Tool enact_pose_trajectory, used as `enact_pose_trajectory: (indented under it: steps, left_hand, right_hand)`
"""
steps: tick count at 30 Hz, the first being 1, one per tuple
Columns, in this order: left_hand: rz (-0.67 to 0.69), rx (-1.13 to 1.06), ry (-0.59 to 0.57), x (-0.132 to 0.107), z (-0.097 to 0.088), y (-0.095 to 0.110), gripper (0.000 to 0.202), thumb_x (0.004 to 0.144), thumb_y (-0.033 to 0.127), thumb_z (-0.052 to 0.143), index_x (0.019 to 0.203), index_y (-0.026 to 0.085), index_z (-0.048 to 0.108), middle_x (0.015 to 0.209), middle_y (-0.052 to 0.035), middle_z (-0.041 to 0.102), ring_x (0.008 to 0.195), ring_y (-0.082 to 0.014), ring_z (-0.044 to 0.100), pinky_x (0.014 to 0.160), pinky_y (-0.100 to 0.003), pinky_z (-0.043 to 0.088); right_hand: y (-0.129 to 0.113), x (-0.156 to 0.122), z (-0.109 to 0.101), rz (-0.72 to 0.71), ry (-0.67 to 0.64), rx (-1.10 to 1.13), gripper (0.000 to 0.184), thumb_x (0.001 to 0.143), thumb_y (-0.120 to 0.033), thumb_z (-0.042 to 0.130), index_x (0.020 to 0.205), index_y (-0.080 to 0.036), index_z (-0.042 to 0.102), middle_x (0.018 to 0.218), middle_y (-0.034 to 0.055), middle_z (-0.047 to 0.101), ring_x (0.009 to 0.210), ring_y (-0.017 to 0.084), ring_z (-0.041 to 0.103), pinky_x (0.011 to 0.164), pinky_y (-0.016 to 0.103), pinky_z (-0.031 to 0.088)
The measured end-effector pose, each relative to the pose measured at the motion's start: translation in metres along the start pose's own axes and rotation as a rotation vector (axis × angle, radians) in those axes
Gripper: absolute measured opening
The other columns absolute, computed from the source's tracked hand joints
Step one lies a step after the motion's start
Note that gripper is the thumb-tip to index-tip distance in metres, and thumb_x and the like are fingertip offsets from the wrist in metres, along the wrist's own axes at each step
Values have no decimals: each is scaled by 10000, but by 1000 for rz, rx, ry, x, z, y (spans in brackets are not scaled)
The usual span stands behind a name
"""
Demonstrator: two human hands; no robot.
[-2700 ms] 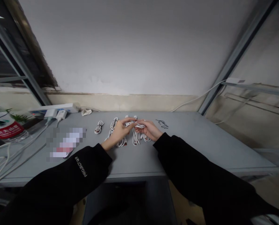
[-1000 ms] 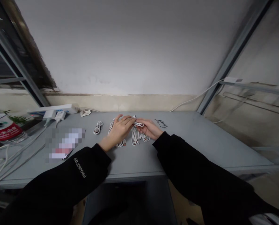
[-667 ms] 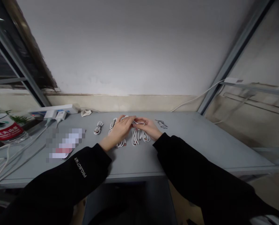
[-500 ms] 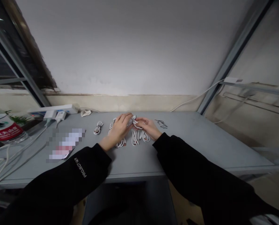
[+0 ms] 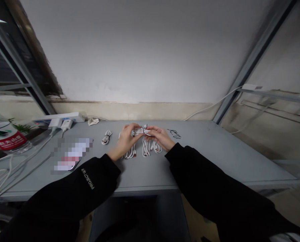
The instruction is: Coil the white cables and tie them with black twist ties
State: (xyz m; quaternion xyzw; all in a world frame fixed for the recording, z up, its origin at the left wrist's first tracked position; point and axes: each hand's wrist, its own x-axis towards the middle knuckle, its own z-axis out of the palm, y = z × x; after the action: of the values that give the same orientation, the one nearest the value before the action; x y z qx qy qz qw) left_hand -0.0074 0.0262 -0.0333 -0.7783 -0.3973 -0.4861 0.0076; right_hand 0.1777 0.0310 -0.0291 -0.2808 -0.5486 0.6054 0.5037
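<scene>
on the grey table (image 5: 228, 148), a white power strip (image 5: 71, 117) with two plug adapters (image 5: 60, 123) sits at upper left, a red-labelled plastic bottle (image 5: 6, 136) stands at far left, a pixelated blur (image 5: 71, 154) covers something, thin black wire (image 5: 174, 133) lies right of centre, and a white cable (image 5: 212, 106) runs up the right.

Smooth white plastic cables (image 5: 146, 148), matt grey tabletop (image 5: 205, 151), black cloth sleeves (image 5: 215, 181)

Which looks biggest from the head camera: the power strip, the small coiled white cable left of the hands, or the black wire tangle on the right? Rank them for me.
1. White power strip: clearly the largest.
2. Tied, not ranked: small coiled white cable and black wire tangle look about alike in this view.
</scene>
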Motion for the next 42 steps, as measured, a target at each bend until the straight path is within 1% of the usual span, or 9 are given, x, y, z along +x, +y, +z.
enact_pose_trajectory:
  steps: [6,10,15,21,26,32,35,38,42]
  left_hand:
    - [188,150,59,-1,0,-3,232,923,429,576,977,218,655,921,-47,746,827,-189,678,878,-427,436]
    - [233,201,113,-1,1,-3,285,933,449,554,1037,215,679,919,-58,756,801,-184,687,870,-427,428]
    - [286,255,94,1,0,-2,272,960,406,519,1027,231,716,987,-67,751,863,-195,679,855,-416,400]
    - [204,354,-27,2,-3,5,285,978,387,478,1111,253,690,1029,-65,719,928,-206,641,870,-408,370]
    - [140,344,-114,2,-3,10,248,982,334,474,1108,233,662,1088,-75,689,964,-216,620,880,-403,355]
    - [102,339,-211,3,-1,13,198,977,291,470,1064,186,614,1065,-87,663,996,-245,596,841,-382,331]
    - [94,364,-229,2,1,12,187,980,300,458,1040,187,594,1038,-86,656,986,-241,579,825,-373,333]
    - [86,351,-236,1,3,9,165,978,292,458,1023,192,583,1020,-80,654,985,-236,573,818,-371,337]
    - [64,307,-238,-1,5,7,141,967,297,480,994,200,579,990,-75,658,968,-236,577,816,-380,351]
  right_hand:
    - [-1,0,3,-29,13,21,294,647,-347,809,840,-179,665,791,29,711,664,148,656,693,322,524]
    - [-1,0,4,-44,17,15,307,641,-373,821,834,-180,680,737,21,704,656,150,652,688,322,528]
    - [1,0,4,-59,34,8,361,632,-414,830,862,-180,680,739,15,712,654,147,659,700,324,539]
    - [4,0,3,-144,50,-114,357,676,-461,793,876,-191,672,678,-4,695,634,144,659,691,320,542]
    - [1,-3,4,-228,37,-224,332,716,-481,759,883,-209,666,647,-13,663,624,151,649,697,342,546]
    - [1,-4,4,-276,29,-295,272,746,-455,734,852,-214,671,785,11,676,651,149,649,715,335,547]
    - [2,-3,1,-280,0,-325,249,767,-448,717,848,-217,669,834,16,677,712,161,665,749,338,549]
    - [1,-2,-2,-278,-69,-350,222,793,-426,700,869,-218,677,871,17,677,773,164,674,797,347,547]
    - [-3,-2,-4,-258,-117,-367,188,811,-402,684,863,-221,684,889,14,681,779,159,684,815,349,543]
